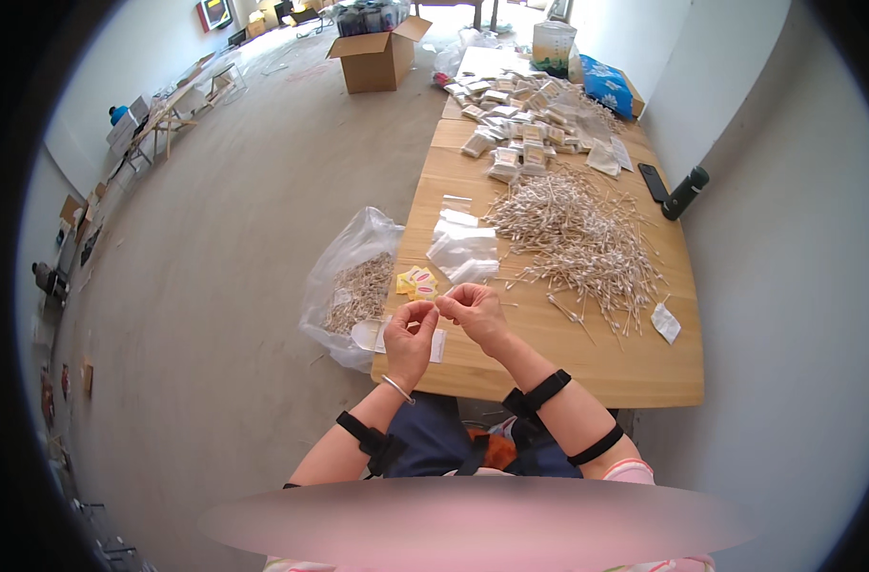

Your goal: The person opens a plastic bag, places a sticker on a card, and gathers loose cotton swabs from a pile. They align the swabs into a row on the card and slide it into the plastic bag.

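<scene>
My left hand (pixel 411 336) and my right hand (pixel 475 313) meet over the table's near left corner, thumbs and fingers pinched close together. Whatever small thing lies between the fingertips is too hidden to make out. Just beyond them lie yellow printed cards (pixel 415 282), and past those a stack of clear plastic bags (pixel 463 250). A white card (pixel 438 347) shows beside my left hand, along with a pale round thing (pixel 366 334) at the table edge. To the right of the bags spreads a big loose heap of cotton swabs (pixel 577 229).
Left of the wooden table (pixel 549 367), a clear sack (pixel 325 296) of swabs leans near its edge. Filled small packets (pixel 515 119) pile up farther back. A phone (pixel 653 183) and dark bottle (pixel 685 194) stand by the wall. An open carton (pixel 373 65) sits on the floor.
</scene>
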Available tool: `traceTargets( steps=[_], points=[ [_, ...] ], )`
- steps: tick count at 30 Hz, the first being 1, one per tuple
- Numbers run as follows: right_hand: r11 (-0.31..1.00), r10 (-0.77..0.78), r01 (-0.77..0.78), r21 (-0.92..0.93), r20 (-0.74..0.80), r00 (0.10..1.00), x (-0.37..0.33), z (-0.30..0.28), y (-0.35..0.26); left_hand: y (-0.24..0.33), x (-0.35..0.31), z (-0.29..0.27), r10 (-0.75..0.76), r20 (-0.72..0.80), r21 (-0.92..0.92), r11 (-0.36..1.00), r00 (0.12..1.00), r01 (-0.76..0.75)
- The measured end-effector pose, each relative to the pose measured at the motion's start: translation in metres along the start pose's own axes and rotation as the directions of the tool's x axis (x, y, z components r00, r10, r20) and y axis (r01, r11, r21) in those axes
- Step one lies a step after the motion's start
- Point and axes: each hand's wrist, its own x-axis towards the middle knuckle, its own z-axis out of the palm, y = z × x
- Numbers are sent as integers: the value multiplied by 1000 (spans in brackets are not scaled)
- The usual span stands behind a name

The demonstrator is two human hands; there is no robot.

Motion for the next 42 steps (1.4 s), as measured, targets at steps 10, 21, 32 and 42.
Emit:
traceTargets(
  steps=[10,21,32,42],
  points=[
    [976,-52,78,-205,128,990,17,19,17,-4,15,-30,-111,107,-56,991,988,118],
    [968,-113,114,-221,18,993,9,22,18,-10,8,-27,-65,155,75,996,986,54],
    [848,-189,252,-466,180,965,-8,13,9,-3,7,-29,-412,242,-275,839,878,469],
    [703,-225,239,-670,109,968,-13,22,22,-5,17,-23,386,97,595,716,917,-365]
  ],
)
